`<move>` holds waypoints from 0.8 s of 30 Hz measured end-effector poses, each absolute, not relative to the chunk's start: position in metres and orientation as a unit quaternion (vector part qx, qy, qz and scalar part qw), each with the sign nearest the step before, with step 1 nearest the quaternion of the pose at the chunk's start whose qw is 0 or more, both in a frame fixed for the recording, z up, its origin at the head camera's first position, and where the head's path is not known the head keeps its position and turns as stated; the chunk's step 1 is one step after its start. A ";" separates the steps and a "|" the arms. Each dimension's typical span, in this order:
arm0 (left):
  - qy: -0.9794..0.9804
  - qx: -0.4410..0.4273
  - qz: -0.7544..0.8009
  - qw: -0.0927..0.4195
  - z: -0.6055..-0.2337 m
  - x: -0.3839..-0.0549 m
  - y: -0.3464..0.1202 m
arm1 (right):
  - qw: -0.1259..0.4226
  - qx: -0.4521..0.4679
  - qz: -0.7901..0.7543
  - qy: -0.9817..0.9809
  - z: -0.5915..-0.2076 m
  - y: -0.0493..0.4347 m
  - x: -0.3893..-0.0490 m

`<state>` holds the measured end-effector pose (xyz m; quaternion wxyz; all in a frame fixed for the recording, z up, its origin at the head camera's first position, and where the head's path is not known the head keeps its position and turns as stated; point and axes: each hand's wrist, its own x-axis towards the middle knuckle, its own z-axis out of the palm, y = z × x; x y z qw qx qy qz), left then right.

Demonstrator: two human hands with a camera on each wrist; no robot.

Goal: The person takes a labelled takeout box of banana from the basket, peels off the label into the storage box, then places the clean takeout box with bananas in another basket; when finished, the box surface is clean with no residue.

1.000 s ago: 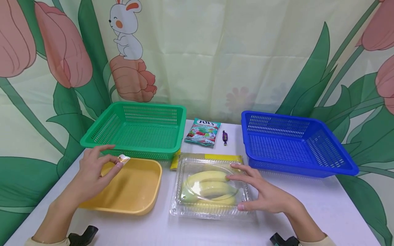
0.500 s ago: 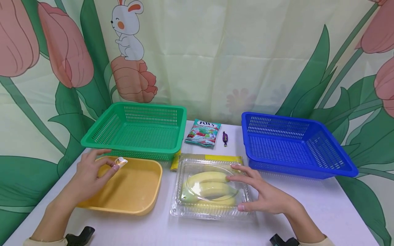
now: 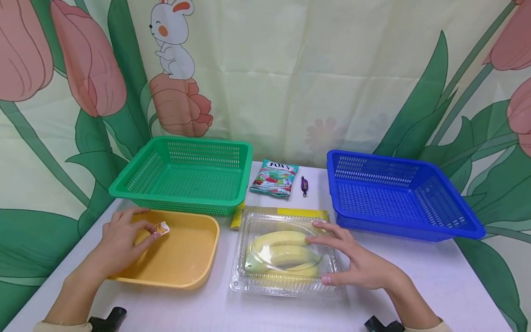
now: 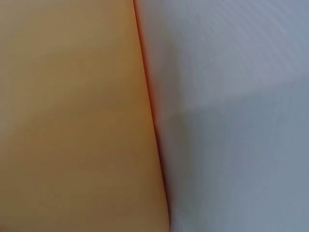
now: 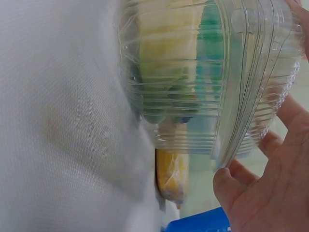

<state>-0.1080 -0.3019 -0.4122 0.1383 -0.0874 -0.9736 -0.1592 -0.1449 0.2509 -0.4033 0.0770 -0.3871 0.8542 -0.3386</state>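
My left hand (image 3: 118,242) is over the left side of a yellow-orange tray (image 3: 188,251), pinching a small white wrapped piece with orange-gold print (image 3: 163,228) between thumb and finger. The left wrist view catches only the tray's side (image 4: 82,121) and white tabletop. On the right, my right hand (image 3: 352,258) rests with spread fingers on the lid of a clear plastic clamshell box (image 3: 265,287). Several bananas (image 3: 282,237) lie inside it. From the right wrist view, the thumb (image 5: 226,186) is at the box's rim while the other fingers reach over the lid.
Behind the tray stands a green basket (image 3: 203,182), and a blue basket (image 3: 373,198) is at the back right. A Fox's candy bag (image 3: 274,179) and a purple-wrapped candy (image 3: 304,186) lie between them. A yellow packet (image 3: 303,212) shows behind the box.
My left hand has come down and slightly left toward the tray, carrying the small white wrapped piece lower. My right hand stays on the box lid.
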 end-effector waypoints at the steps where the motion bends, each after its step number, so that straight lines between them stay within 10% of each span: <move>1: -0.974 -0.088 -0.158 0.137 -0.412 -0.108 -0.302 | 0.078 -0.388 -0.339 0.854 -0.403 0.251 -0.145; 24: -0.985 -0.110 -0.100 0.082 -0.416 -0.104 -0.303 | 0.087 -0.392 -0.338 0.851 -0.400 0.251 -0.146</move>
